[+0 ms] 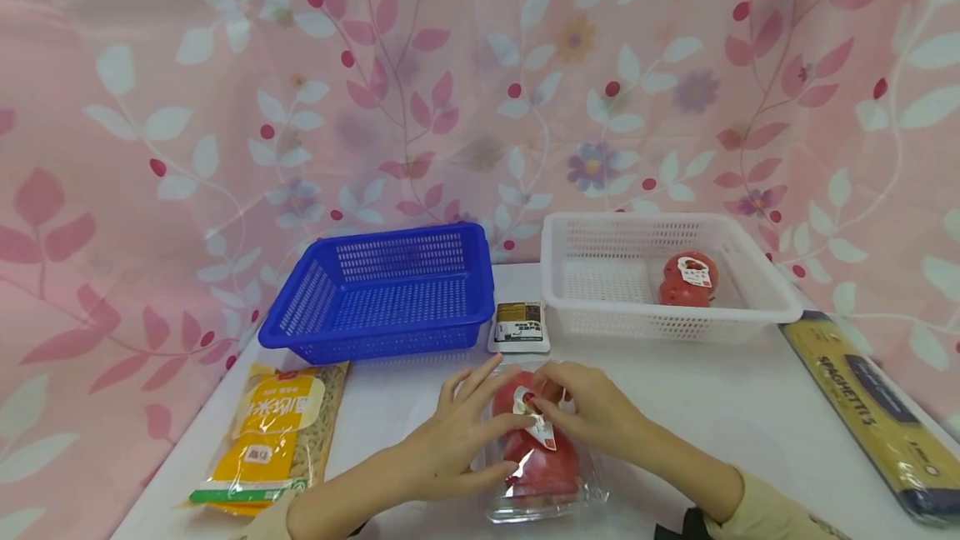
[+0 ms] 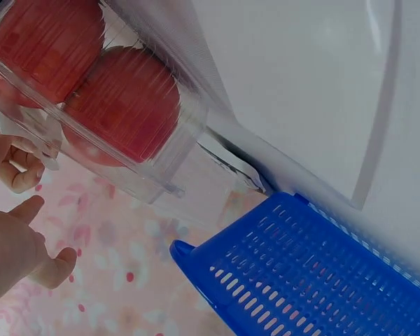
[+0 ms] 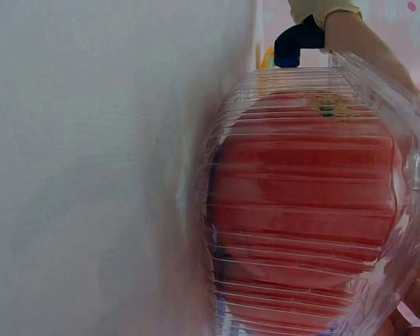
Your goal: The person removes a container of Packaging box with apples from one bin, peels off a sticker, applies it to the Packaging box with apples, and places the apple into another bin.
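Head view, left to right. At the table's point(image 1: 750, 415) left edge I see a yellow pasta bag point(image 1: 273, 438) lying flat, and behind it a blue basket point(image 1: 382, 290) with nothing visible inside. Just right of the basket lies a small sachet point(image 1: 519, 327).

At front centre sits the clear tomato pack point(image 1: 543, 461), a ribbed plastic clamshell holding two red tomatoes, resting on the table directly under both hands. My left hand point(image 1: 457, 440) lies against the pack's left side, fingers extended and relaxed along the lid, thumb at the lower edge; it is not clenched. My right hand point(image 1: 592, 407) comes in from the right over the pack's far end, and its fingertips point(image 1: 543, 407) pinch the label point(image 1: 542, 433) on the lid.

Further right, a white basket point(image 1: 667, 273) holds a second tomato pack point(image 1: 688, 280). A spaghetti packet point(image 1: 873, 411) lies along the table's right edge.

Left wrist view: the clamshell and the blue basket from below. Right wrist view: the ribbed clamshell pressed close against the tabletop.
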Tool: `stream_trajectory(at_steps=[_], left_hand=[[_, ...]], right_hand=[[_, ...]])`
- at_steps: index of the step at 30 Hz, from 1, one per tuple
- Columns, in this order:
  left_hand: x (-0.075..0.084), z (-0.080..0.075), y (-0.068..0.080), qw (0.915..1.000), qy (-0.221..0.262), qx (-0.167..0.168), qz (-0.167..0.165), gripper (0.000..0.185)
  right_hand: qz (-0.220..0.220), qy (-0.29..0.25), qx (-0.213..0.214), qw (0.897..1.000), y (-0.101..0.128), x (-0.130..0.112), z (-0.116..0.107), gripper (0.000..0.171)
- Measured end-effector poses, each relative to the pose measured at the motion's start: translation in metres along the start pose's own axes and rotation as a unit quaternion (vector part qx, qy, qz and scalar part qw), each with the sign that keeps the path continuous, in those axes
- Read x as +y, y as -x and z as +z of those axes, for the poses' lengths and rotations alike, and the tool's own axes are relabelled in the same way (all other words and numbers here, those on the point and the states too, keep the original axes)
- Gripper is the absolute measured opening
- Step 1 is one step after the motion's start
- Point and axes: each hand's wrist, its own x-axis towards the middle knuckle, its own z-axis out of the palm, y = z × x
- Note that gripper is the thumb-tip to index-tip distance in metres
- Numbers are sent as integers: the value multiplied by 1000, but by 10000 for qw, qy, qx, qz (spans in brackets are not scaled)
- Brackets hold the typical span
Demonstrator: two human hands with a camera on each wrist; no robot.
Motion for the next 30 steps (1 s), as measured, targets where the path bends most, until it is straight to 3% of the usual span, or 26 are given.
stream_trajectory(at_steps=[5, 10, 15, 21, 26, 30], left_hand=[[3, 2, 1, 9999, 147, -30, 48, 29], [3, 2, 3, 9999, 16, -119, 50, 23], [2, 2, 6, 9998, -47, -144, 90, 23], [4, -1, 7, 9993, -98, -201, 315, 19], [7, -4, 8, 9985, -79, -363, 395, 19], [9, -5, 8, 9978, -59, -542, 378, 20]], right_hand=[[76, 239, 19, 9997, 1, -2, 2, 21], [-188, 746, 234, 9968, 3, -2, 4, 23], [-633, 1410, 588, 9862, 3, 1, 6, 23], [-817, 2016, 717, 9734, 3, 4, 6, 25], [-1541, 1892, 555, 9682, 0, 6, 7, 24], [-1961, 1710, -22, 9656, 2, 7, 9, 28]])
